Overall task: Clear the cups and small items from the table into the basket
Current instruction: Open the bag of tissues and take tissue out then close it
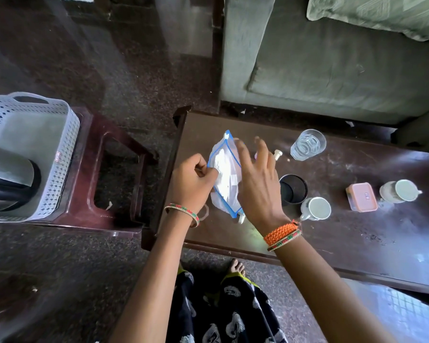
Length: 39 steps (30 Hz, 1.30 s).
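Observation:
Above the left end of the dark table [344,238], my left hand [191,181] pinches the edge of a clear zip bag [224,174] with a blue seal and white contents. My right hand [256,181] hovers over the bag's right side with fingers spread and straight. To the right on the table stand a clear glass [307,144], a black cup [294,189], a white mug [316,209], a pink lidded box [362,196] and a second white mug [399,191]. The grey perforated basket [65,134] sits on a stool at the left.
A steel kettle with a black handle [8,179] lies in the basket. The brown plastic stool [114,169] stands between basket and table. A small white cap-like piece [277,154] lies near the glass. A grey sofa [332,70] lies beyond the table. My feet are at the table's near edge.

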Motion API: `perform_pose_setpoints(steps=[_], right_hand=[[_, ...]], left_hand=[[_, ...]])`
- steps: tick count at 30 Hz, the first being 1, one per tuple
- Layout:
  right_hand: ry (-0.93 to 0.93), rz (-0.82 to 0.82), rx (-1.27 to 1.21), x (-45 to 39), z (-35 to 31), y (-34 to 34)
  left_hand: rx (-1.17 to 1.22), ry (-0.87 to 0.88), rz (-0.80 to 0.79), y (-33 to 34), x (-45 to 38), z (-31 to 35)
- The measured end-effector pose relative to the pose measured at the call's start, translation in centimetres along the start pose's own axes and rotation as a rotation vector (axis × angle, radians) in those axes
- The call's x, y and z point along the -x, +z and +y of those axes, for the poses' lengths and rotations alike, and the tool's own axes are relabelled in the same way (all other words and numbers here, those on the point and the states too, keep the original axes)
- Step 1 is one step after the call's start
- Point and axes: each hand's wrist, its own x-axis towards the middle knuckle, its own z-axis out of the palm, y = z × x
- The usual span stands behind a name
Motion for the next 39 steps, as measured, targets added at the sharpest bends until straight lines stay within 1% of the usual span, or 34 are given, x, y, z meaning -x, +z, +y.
perform_pose_setpoints(steps=[3, 4, 6, 8, 9, 11, 13, 14, 15, 16, 19, 20, 21, 22, 24, 26, 28, 31, 33, 35, 39], right_hand=[[-0.271, 0.082, 0.181, 0.4, 0.4, -0.5], [-0.362, 0.073, 0.229, 0.4, 0.8, -0.4], [-0.525, 0.000, 0.357, 0.4, 1.4, 0.0], [-0.648, -0.095, 0.482, 0.3, 1.6, 0.2], [-0.699, -0.112, 0.527, 0.2, 1.5, 0.3], [-0.796, -0.150, 0.594, 0.0, 1.2, 0.6], [-0.818, -0.274, 0.640, -0.1, 0.9, 1.0], [-0.767, -0.376, 0.600, -0.1, 0.9, 1.3], [-0.672, -0.461, 0.505, -0.4, 0.8, 1.7], [-0.539, -0.490, 0.360, -0.8, 0.7, 1.9], [-0.111, -0.446, -0.131, -2.4, -0.1, 2.5], [0.007, -0.446, -0.241, -3.1, -0.3, 2.8], [0.097, -0.444, -0.287, -3.7, -0.5, 3.2], [0.141, -0.438, -0.280, -4.1, -0.6, 3.6], [0.157, -0.447, -0.227, -4.3, -1.0, 4.2], [0.130, -0.449, -0.203, -4.0, -1.1, 4.8], [0.115, -0.415, -0.143, -3.6, -0.8, 5.4], [0.036, -0.402, 0.050, -3.5, -0.4, 6.1], [0.051, -0.375, 0.047, -3.6, -0.3, 6.2], [0.111, -0.368, -0.080, -3.7, -0.2, 6.4], [0.293, -0.347, -0.587, -3.5, -0.7, 5.6]], left_hand=[[0.048, -0.063, -0.022, 0.0, -0.2, 0.3], [0.065, -0.076, -0.024, 0.0, -0.3, 0.3], [0.078, -0.074, -0.031, -0.1, -0.5, 0.3], [0.078, -0.069, -0.045, -0.1, -0.6, 0.2], [0.080, -0.068, -0.052, -0.1, -0.6, 0.2], [0.074, -0.062, -0.061, -0.2, -0.6, -0.1], [0.046, -0.057, -0.063, -0.1, -0.5, -0.4], [0.034, -0.060, -0.064, -0.1, -0.5, -0.6], [0.025, -0.072, -0.065, 0.0, -0.5, -0.8], [0.021, -0.086, -0.064, 0.2, -0.4, -1.0], [-0.005, -0.083, -0.044, 0.9, 0.0, -1.3], [-0.018, -0.069, -0.037, 1.2, 0.2, -1.4], [-0.022, -0.063, -0.028, 1.4, 0.4, -1.5], [-0.011, -0.069, -0.018, 1.6, 0.6, -1.5], [0.044, -0.106, 0.010, 1.9, 0.9, -1.6], [0.094, -0.137, 0.031, 1.8, 1.1, -1.5], [0.110, -0.116, 0.030, 1.7, 1.5, -1.5], [0.119, -0.062, 0.019, 1.8, 2.1, -1.3], [0.128, -0.050, -0.004, 1.9, 2.4, -1.2], [0.155, -0.043, -0.025, 1.7, 2.5, -1.3], [0.294, 0.006, -0.071, 0.7, 2.8, -1.6]])
